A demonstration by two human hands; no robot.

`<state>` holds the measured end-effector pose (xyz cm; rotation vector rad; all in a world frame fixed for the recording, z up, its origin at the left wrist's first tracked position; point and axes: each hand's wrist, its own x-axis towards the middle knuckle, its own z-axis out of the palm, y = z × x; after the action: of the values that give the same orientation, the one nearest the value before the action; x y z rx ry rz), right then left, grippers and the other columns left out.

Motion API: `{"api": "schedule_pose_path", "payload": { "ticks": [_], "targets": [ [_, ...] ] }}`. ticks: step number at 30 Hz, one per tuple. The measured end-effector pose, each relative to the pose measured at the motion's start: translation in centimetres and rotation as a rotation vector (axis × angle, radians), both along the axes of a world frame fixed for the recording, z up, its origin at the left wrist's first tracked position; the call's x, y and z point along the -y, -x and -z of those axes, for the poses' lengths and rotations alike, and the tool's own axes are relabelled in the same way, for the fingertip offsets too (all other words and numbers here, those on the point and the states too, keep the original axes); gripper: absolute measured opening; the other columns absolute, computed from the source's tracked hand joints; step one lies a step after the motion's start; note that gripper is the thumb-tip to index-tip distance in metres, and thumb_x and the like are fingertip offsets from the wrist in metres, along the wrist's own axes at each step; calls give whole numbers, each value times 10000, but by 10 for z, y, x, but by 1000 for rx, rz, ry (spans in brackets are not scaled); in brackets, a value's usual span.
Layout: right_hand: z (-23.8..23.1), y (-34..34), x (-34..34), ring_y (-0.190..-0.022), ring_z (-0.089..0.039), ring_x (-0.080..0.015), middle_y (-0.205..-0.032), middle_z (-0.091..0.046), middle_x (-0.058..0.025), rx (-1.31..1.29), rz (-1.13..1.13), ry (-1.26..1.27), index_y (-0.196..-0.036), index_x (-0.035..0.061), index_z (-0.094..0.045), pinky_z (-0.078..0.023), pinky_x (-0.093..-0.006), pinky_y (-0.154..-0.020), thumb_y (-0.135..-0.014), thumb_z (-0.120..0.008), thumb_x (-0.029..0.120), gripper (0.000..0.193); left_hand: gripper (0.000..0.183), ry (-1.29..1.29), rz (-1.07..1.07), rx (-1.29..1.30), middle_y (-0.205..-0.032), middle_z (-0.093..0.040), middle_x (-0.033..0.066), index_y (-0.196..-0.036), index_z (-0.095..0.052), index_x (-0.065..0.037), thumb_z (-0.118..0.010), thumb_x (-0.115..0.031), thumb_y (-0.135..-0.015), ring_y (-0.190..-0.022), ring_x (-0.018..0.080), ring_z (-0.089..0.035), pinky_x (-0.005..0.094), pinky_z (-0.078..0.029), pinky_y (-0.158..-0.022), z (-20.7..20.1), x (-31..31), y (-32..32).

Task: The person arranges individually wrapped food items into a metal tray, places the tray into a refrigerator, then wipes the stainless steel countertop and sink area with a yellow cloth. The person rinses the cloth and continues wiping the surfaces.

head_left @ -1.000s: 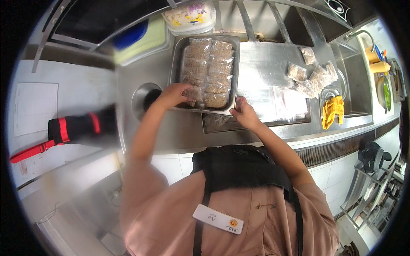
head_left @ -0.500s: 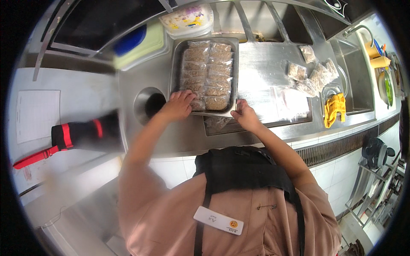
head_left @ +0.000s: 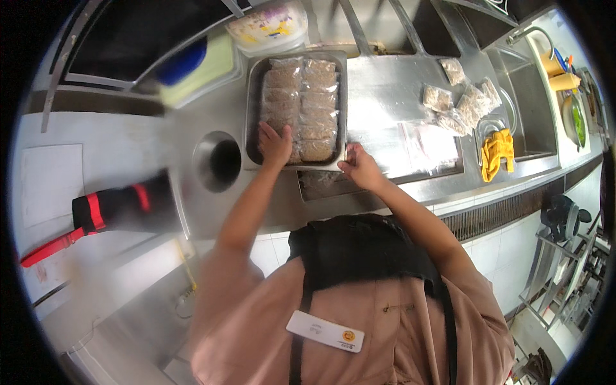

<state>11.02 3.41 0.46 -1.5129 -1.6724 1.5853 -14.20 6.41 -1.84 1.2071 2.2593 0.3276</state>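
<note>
Two columns of clear plastic packets (head_left: pixel 319 125) with brown, grainy contents fill a deep metal tray (head_left: pixel 341 106). My left hand (head_left: pixel 276 146) lies over the near end of the left column, its fingers apart and touching the packets; it hides some of them. At the tray's near right corner, my right hand (head_left: pixel 362 167) holds the rim between thumb and curled fingers. Partly under the tray's near edge is a clear plastic bag (head_left: pixel 319 179), its contents unclear.
Several loose packets (head_left: pixel 473 106) and flat clear plastic bags (head_left: pixel 431 146) lie on the steel counter to the right. A yellow cloth (head_left: pixel 498 154) hangs beside the sink (head_left: pixel 530 115). Left of the tray is a round opening (head_left: pixel 221 163). A white tub (head_left: pixel 273 29) stands behind.
My left hand has moved farther up the left column and spread its fingers on the packets. My right hand keeps its hold on the tray's corner. The whole view has shifted slightly.
</note>
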Motion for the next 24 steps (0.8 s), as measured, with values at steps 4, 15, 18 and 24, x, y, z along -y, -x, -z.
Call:
{"api": "schedule_pose_path", "payload": {
  "ticks": [4, 15, 18, 24],
  "targets": [
    [15, -11, 3, -745, -571, -171, -895, -587, -75, -291, 141, 218, -1231, 14, -438, -475, -318, -678, -848, -615, 124, 436, 778, -307, 111, -242, -1431, -258, 302, -1432, -188, 22, -495, -462, -906, -1324, 430, -278, 524, -238, -1061, -15, 8, -3],
    [67, -18, 8, -1127, -525, -395, -1147, -586, -218, 153, -75, -330, -1143, 23, -546, -417, -424, -985, -754, -563, 12, 390, 503, -211, 690, -412, -991, -603, 185, -1184, -518, 34, -629, -298, -824, -931, 365, -572, 439, -458, -850, -17, 123, -60],
    [66, -5, 5, -1042, -552, -351, -1058, -598, -197, 272, -145, -348, -1095, 22, -549, -448, -412, -917, -758, -600, 38, 341, 562, 40, 631, -46, -1063, -590, 218, -1221, -499, 37, -654, -328, -824, -991, 360, -572, 425, -458, -865, 0, 109, -70],
    [35, -57, 6, -830, -562, -164, -891, -586, -56, -243, 51, 302, -905, 72, -561, -477, -291, -746, -702, -672, 20, 237, 491, -10, 894, 443, -1119, -559, 194, -1201, -521, -27, -693, -265, -808, -1031, 335, -551, 409, -444, -891, -7, 94, -89]
  ]
}}
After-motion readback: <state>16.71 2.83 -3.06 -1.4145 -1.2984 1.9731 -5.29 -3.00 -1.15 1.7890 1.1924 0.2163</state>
